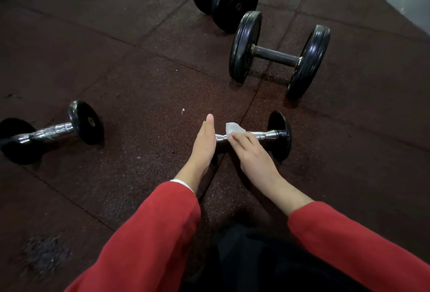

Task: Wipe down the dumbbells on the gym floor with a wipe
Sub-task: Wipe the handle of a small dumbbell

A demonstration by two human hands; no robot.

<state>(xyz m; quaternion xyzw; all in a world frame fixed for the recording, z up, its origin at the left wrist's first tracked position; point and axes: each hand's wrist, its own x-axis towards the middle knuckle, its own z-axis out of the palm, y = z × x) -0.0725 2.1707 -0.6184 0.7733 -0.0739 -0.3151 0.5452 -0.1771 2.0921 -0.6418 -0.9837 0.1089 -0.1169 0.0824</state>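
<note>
White wipe [234, 127] under right hand [250, 149] on chrome dumbbell [272, 135], left hand [204, 140] flat

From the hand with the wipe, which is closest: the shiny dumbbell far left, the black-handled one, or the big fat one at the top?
From the right hand holding the white wipe:
1. Black-handled dumbbell with thin black plates, ahead and right.
2. Thick black-plated dumbbell, farther ahead.
3. Chrome-handled dumbbell, far left.
The last two are nearly level.

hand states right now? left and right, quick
Left hand: open, fingers straight, set against the near end of the chrome dumbbell.
Right hand: holding the white wipe on the dumbbell's handle.
</note>
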